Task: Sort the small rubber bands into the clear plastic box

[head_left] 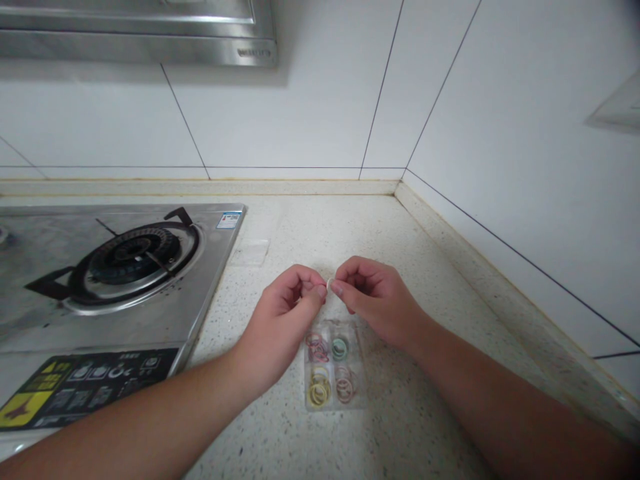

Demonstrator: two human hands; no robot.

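Above the speckled counter, my left hand (295, 301) and my right hand (376, 293) meet fingertip to fingertip. Both pinch a small pale hair tie (329, 285) between thumb and forefinger; most of it is covered by the fingertips. Just below them lies a clear plastic box (361, 400) with its compartments uncovered. Inside it are pink hair ties (317, 348), green hair ties (340, 347), yellow hair ties (319, 391) and dusty-pink hair ties (345, 387), each colour in its own compartment. My left wrist passes close to the box's left side.
A steel gas stove (210, 280) with a black burner (135, 253) takes up the left. A clear flat plastic piece (251, 253) lies beside its edge. White tiled walls (300, 120) meet in a corner behind the counter (400, 240). A range hood (150, 43) hangs upper left.
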